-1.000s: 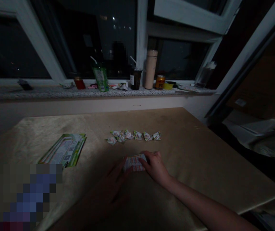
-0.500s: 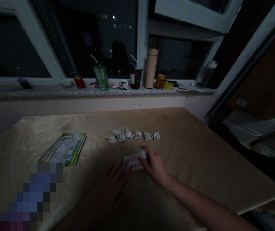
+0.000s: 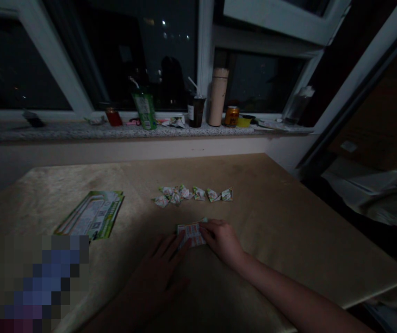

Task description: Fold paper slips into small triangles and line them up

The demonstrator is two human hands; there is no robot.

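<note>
A small folded printed paper (image 3: 190, 232) lies on the tan table (image 3: 288, 222) just in front of me. My right hand (image 3: 223, 240) rests on its right edge, fingers curled and pressing it down. In shadow, my left hand (image 3: 160, 266) lies flat with its fingers stretched out and their tips on the paper's left lower edge. A row of several small folded paper pieces (image 3: 193, 194) sits a little beyond the paper.
A stack of green printed leaflets (image 3: 92, 219) lies at the left of the table. The stone window sill (image 3: 63, 132) holds a green drink carton (image 3: 145, 110), a dark cup with a straw (image 3: 196, 111), a tall beige flask (image 3: 218, 98) and small cans. A blurred patch covers the lower left.
My right hand's fingers have slid from the paper's far right corner back onto its right edge. The left hand and the paper have barely moved.
</note>
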